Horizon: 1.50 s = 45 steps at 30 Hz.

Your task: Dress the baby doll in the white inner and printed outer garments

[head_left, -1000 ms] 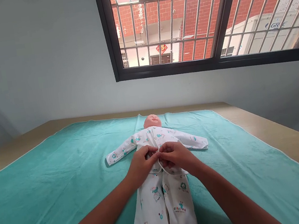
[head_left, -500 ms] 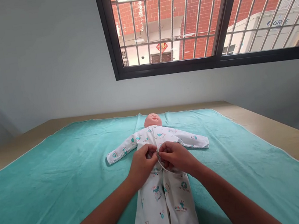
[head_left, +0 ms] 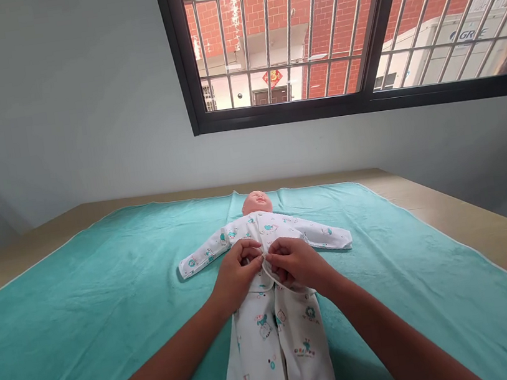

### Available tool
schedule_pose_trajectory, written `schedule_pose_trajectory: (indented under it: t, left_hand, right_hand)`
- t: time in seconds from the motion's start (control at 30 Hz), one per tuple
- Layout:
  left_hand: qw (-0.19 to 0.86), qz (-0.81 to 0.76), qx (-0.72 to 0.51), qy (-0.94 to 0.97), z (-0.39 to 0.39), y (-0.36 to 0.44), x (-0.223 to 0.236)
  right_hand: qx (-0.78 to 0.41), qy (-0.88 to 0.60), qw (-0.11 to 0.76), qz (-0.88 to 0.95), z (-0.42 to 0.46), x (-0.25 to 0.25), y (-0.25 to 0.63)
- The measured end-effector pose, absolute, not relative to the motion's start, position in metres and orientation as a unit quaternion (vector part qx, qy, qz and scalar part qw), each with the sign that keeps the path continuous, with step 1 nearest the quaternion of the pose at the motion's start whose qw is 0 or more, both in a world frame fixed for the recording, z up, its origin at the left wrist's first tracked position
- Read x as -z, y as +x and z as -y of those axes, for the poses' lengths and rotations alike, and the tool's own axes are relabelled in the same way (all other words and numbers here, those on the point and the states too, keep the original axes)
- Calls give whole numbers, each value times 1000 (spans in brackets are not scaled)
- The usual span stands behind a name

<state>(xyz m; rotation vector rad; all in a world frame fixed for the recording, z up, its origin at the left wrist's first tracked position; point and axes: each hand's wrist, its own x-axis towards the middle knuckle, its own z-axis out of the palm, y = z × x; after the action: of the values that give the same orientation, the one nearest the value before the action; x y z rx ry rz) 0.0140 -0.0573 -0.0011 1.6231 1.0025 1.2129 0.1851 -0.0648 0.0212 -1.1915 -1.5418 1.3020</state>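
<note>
A baby doll [head_left: 256, 202] lies on its back, dressed in a white printed long-sleeved top [head_left: 282, 225] and white printed trousers [head_left: 268, 345]. Over the middle of the top, my left hand [head_left: 240, 270] pinches one front edge between thumb and fingers. Close beside it, my right hand [head_left: 295, 261] pinches the other front edge, fingertips almost touching the left ones. Whatever fastening lies between the fingertips is too small to make out. Below my hands the hem of the top hangs slightly apart over the trousers' waist. Both sleeves stretch out sideways.
A turquoise blanket [head_left: 110, 311] with small creases spreads under the doll. Its edges leave strips of the wooden table [head_left: 444, 207] showing at the sides and back. Behind stand a grey wall [head_left: 82, 113] and a black-framed window [head_left: 280, 112] with metal bars.
My fingertips have drawn slightly closer together at the front edges of the top. The whole view has shifted a little; the doll lies as before.
</note>
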Motion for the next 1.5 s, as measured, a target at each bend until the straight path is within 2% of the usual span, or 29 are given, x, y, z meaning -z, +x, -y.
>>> schedule_pose_trajectory:
  t: [0.23,0.43,0.5,0.57,0.67,0.73,0.77,0.87,1.03,1.27,1.5]
  left_hand:
    - [485,-388,-505,599,52,13,3]
    - [446,-398,-477,644,56,13,2]
    - [375,-410,-482,677,56,10,2]
    - [258,-435,-497,705,50,2,5]
    - [83,-506,-470,719,25,-22,13]
    - [10,-595,-394,700,4,-45,20]
    - [-15,-648,-341,681,-7,-57,22]
    - [-19,-712,-283,642,-28,-96,28]
    - [42,-770,-213,600,-38,-145,32]
    - [153,-721,-232,635,-51,-156,41]
    - [115,-739,-341,569,-52,-165,42]
  right_hand:
    - [-505,-454,392,621,65,-21,186]
    - [-523,-464,381,605,67,-25,188]
    - [-522,-469,400,589,65,-25,192]
    - [-503,-458,455,575,58,-21,201]
    - [-398,-498,521,568,38,-6,231]
    - [-260,-616,475,572,23,7,261]
    - [-168,-695,412,564,17,13,279]
    - [-100,-775,351,516,9,26,330]
    - [-107,-803,308,499,3,40,371]
    - [-116,-755,365,532,-14,55,370]
    - [-67,-762,448,462,-10,57,387]
